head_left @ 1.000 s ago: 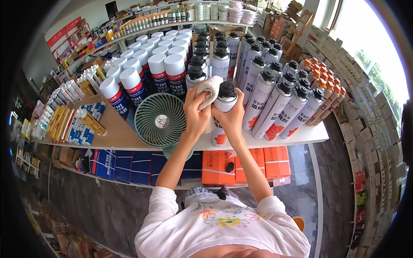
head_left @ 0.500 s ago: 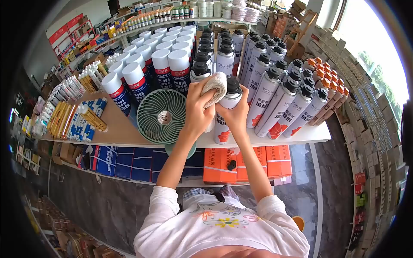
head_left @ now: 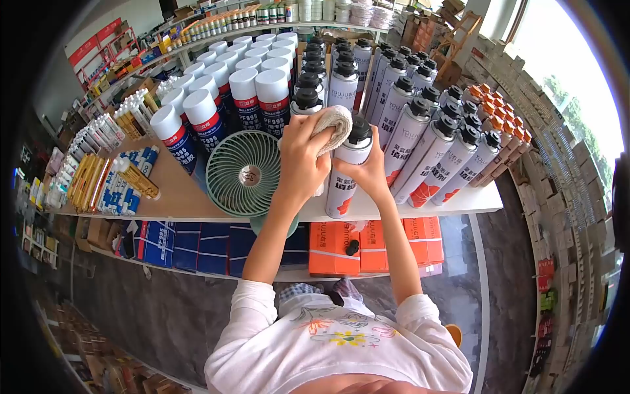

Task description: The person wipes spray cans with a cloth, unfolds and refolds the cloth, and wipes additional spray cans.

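Observation:
My left hand point(head_left: 303, 154) is closed on a folded whitish cloth point(head_left: 338, 129), held against the upper left side of a white can. That can point(head_left: 340, 190) has a black cap and a red mark low on its label, and it stands nearly upright at the table's front edge. My right hand point(head_left: 369, 168) wraps round the can's upper right side, below the cap. More black-capped cans point(head_left: 420, 157) stand to the right, leaning slightly, and others point(head_left: 342, 88) stand in rows behind. A green round fan point(head_left: 244, 172) is just left of my left hand.
White-capped blue cans point(head_left: 203, 118) stand behind the fan on the table point(head_left: 180, 209). Gold and blue tubes point(head_left: 136, 177) lie at the left. Orange-capped bottles point(head_left: 510, 134) are at the far right. Orange boxes point(head_left: 333, 249) and blue boxes point(head_left: 200, 248) sit on the shelf below.
Both hands, the cloth and the can's cap have shifted slightly right in view. The cloth remains in my left hand and the can in my right.

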Available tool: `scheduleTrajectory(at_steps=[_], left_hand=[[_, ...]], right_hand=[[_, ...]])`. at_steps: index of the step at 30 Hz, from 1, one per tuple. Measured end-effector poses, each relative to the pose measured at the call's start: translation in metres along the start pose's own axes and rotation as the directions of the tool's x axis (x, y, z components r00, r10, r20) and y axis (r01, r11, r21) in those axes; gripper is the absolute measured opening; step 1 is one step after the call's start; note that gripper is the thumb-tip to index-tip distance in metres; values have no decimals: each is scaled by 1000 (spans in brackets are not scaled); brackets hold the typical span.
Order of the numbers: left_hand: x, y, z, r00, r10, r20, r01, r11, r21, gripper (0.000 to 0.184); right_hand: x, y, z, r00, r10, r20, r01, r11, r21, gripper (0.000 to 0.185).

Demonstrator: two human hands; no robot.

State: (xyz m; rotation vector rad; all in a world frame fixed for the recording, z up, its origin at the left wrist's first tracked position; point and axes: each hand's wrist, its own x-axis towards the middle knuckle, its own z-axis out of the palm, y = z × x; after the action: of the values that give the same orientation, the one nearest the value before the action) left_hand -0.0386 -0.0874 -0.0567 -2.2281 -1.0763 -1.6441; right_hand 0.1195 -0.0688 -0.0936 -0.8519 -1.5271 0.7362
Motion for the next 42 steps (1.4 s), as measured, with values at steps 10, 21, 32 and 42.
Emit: scheduleTrajectory(at_steps=[10, 21, 32, 42], left_hand=[[-11, -17, -14, 952, -295, -83, 252, 907, -336, 32], [12, 5, -7, 995, 90, 45, -96, 983, 156, 34], [-14, 6, -7, 995, 98, -18, -94, 986, 139, 31], [-3, 19, -8, 996, 9, -91, -6, 999, 33, 28]], right_hand=[[4, 6, -9, 995, -24, 96, 25, 1000, -7, 77], [1, -1, -4, 999, 12, 41, -14, 999, 47, 74], [-3, -2, 3, 1000, -20, -10, 20, 1000, 6, 70], [-12, -8, 24, 915, -28, -403, -41, 986, -162, 75]])
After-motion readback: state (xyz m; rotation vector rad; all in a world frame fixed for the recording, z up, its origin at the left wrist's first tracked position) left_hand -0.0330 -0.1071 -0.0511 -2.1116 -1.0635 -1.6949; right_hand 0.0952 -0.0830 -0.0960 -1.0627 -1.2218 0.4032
